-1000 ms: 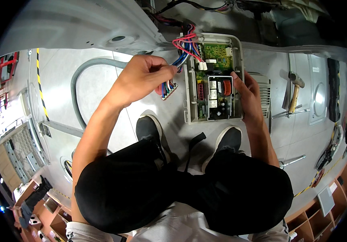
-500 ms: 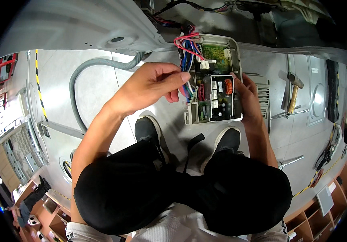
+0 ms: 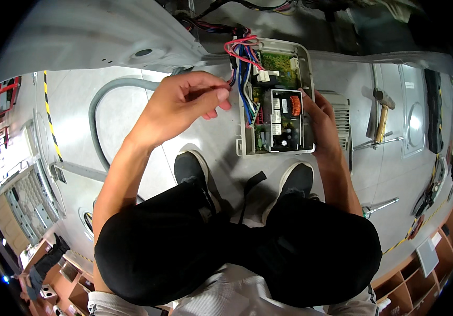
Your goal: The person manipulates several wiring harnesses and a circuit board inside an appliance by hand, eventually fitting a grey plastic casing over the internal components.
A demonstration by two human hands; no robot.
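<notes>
A shallow pale plastic control box (image 3: 241, 142) with a green circuit board (image 3: 279, 65) inside hangs near the panel's lower edge. A black module (image 3: 285, 132) with an orange copper coil sits in its nearer part. My right hand (image 3: 322, 118) grips the box's right side, thumb over the rim, other fingers partly hidden behind. Left of the box is my left hand (image 3: 189, 105), fingers curled and thumb close to them. Dark wires reach its fingertips; what it pinches is hidden. A bundle of blue, white and red wires (image 3: 244, 63) enters the box along its left side.
A large grey metal panel (image 3: 95, 31) spans the far side. On the floor lie a grey hose (image 3: 95, 116), a hammer (image 3: 383, 113), a vented pale cover (image 3: 342, 116) and a ratchet wrench (image 3: 382, 207). Wooden shelving (image 3: 421, 284) stands at the near right.
My left hand has moved left, away from the wire bundle's plug end, uncovering the wires. The box has shifted slightly away from me, with my right hand still on it.
</notes>
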